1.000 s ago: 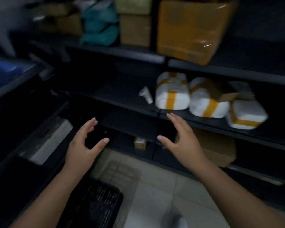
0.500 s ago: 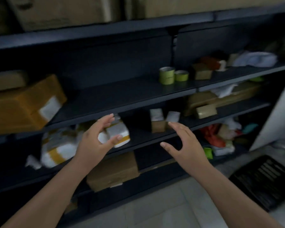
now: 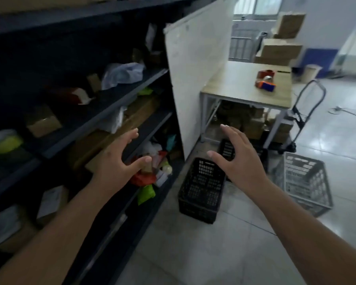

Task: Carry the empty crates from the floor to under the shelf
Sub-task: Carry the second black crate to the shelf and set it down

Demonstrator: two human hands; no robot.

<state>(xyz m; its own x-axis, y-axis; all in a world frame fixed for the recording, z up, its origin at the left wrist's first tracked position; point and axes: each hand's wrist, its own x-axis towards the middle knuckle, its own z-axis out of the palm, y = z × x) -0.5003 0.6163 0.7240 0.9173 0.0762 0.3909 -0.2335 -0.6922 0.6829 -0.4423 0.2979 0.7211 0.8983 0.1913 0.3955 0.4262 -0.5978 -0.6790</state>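
An empty black crate [image 3: 199,188] stands on the tiled floor beside the end of the dark shelf unit [image 3: 103,112]. A second black crate [image 3: 227,150] lies behind it, partly hidden by my right hand. An empty grey crate [image 3: 304,182] stands on the floor to the right. My left hand [image 3: 119,161] is raised in front of the lower shelves, fingers spread, holding nothing. My right hand [image 3: 238,159] hovers above the black crates, also open and empty.
The shelves hold boxes, bags and packets. A white panel [image 3: 195,79] closes the shelf's end. Beyond it stands a wooden-topped table [image 3: 240,87] with tape dispensers, boxes stored beneath, and a hand trolley [image 3: 308,112] at its right. Stacked cartons sit farther back.
The view has swung right along the shelves, from the parcels to the shelf's end, bringing the crates, table and trolley into sight. Both hands stay raised, open and empty.
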